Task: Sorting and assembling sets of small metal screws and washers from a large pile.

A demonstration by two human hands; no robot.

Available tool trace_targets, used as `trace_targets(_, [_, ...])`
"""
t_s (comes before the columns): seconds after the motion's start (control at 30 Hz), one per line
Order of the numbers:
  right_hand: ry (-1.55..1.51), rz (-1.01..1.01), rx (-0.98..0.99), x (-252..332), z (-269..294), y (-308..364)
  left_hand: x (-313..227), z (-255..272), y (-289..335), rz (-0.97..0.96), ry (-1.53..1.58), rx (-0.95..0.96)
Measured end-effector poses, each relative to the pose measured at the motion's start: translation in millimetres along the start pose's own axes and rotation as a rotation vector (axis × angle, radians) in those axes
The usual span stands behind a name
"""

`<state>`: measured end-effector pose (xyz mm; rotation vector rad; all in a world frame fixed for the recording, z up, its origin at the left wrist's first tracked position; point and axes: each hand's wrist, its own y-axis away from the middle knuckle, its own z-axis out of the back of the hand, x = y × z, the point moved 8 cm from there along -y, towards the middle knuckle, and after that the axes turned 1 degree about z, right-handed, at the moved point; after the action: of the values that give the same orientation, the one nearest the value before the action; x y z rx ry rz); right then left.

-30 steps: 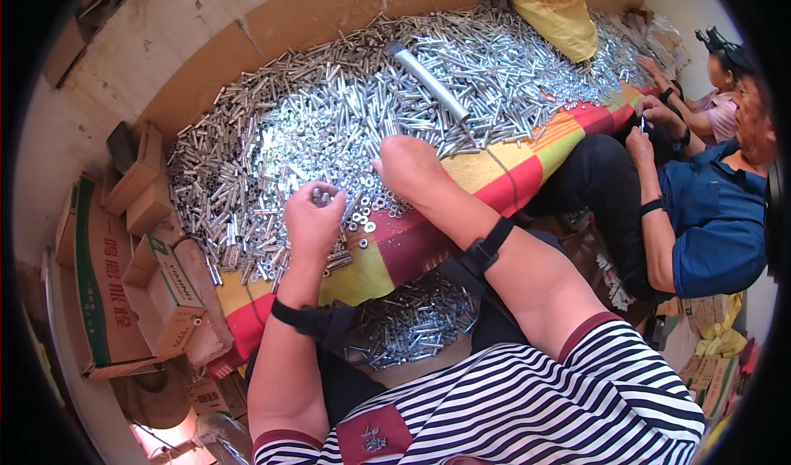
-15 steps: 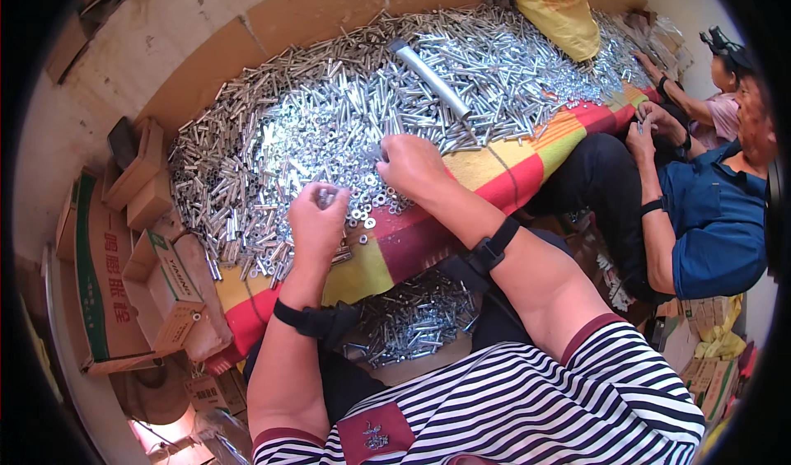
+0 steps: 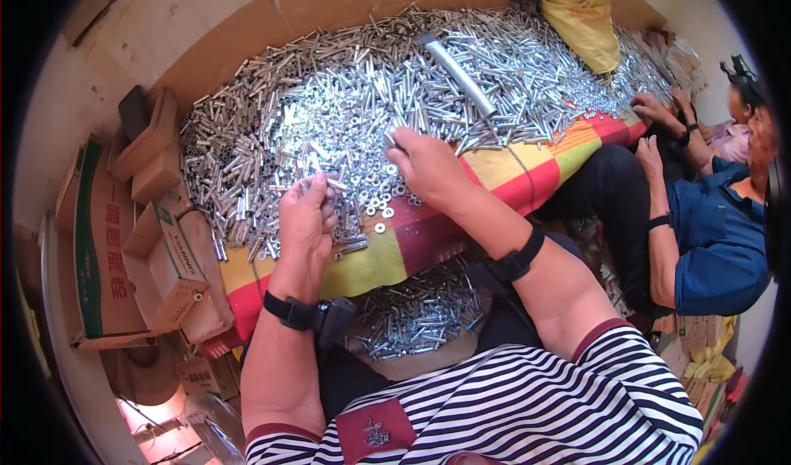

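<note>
A wide heap of loose metal hardware [image 3: 362, 94], made of bolts or sleeves, nuts and washers, spreads before me on a checkered cloth [image 3: 362, 271]. Above its near edge, my left hand [image 3: 306, 222] is closed with the thumb uppermost, pinching a short silver metal piece [image 3: 334, 183]. My right hand [image 3: 424, 164] is closed over the middle of the heap. A small metallic piece [image 3: 390, 138] shows at its fingertips, too small to name. Several flat washers [image 3: 380, 210] lie between the two hands. Finished-looking bolts [image 3: 416, 321] fill a container below the cloth's edge, by my lap.
A thick metal tube [image 3: 460, 76] lies across the heap, with a yellow sack [image 3: 581, 20] at its far right. Opened cardboard boxes [image 3: 169, 280] stand at the left. To the right, a co-worker in a blue shirt [image 3: 717, 234] sits by the cloth, another person beyond.
My left hand has turned thumb-up, and a silver metal piece now shows in it. My right hand has shifted slightly right within the view, which has itself moved a little.
</note>
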<state>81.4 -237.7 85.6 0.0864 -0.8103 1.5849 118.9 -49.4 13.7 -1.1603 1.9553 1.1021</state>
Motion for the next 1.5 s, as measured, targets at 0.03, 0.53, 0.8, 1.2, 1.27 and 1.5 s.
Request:
trace_targets(0.03, [-0.138,-0.092,0.061,4,-4,6,0,5,-2,-0.028,-0.01,-0.011])
trace_targets(0.53, [-0.582,-0.189,0.183,19,-30,43,25,-26,15,0.051,-0.138,0.074])
trace_targets(0.8, [-0.564,-0.197,-0.075,10,-10,34,25,-16,13,0.152,0.144,0.003])
trace_targets(1.2, [-0.736,-0.295,0.097,5,-24,39,-31,-41,7,-0.76,-1.597,-0.224])
trace_targets(1.27, [-0.763,-0.346,0.067,-2,-21,38,-30,-41,14,-0.8,-1.539,-0.203])
trace_targets(1.5, [-0.533,-0.131,0.0,2,3,31,-22,-42,21,-0.637,-1.178,0.021])
